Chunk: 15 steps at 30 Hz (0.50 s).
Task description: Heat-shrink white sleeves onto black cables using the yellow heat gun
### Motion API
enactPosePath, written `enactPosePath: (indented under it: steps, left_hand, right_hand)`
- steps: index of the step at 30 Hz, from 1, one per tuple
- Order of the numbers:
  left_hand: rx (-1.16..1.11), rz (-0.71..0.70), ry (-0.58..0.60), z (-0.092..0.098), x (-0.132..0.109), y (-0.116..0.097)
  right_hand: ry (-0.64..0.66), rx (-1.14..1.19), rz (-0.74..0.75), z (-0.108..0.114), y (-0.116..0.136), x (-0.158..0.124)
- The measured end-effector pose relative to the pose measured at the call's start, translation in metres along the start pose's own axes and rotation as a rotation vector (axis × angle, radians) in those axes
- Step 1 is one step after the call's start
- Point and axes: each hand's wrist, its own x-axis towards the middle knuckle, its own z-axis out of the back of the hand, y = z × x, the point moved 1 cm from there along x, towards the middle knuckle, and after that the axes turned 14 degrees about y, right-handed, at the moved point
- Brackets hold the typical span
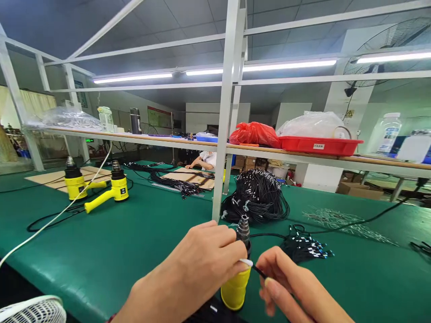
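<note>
Just in front of the yellow heat gun (235, 287), the left hand (198, 264) and right hand (286, 282) each pinch one thin black cable (258, 270), fingers pressed together.

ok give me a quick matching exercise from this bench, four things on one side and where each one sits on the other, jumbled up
Things:
1. red tray
2. yellow heat gun
3. black cable bundle
4. pair of yellow heat guns

Places:
A. on the green mat, far left
B. on the upper shelf, right of the white post
C. standing upright between the left hand and right hand
D. heaped on the mat just behind the post

Pairs: 1-B, 2-C, 3-D, 4-A
</note>
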Motion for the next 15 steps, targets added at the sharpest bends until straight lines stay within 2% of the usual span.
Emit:
enactPosePath:
  steps: [5,10,15]
  left_hand:
    - [-0.096,0.104,-0.041,-0.009,0.005,0.012]
    - [-0.176,0.236,-0.062,-0.018,0.009,0.029]
    - [-0.396,0.326,-0.111,-0.021,0.02,0.036]
  right_hand:
    - [-0.097,-0.002,-0.086,0.018,-0.014,0.013]
    - [-0.079,0.076,-0.102,0.03,-0.022,0.027]
    - [-0.09,0.08,-0.106,0.037,-0.025,0.043]
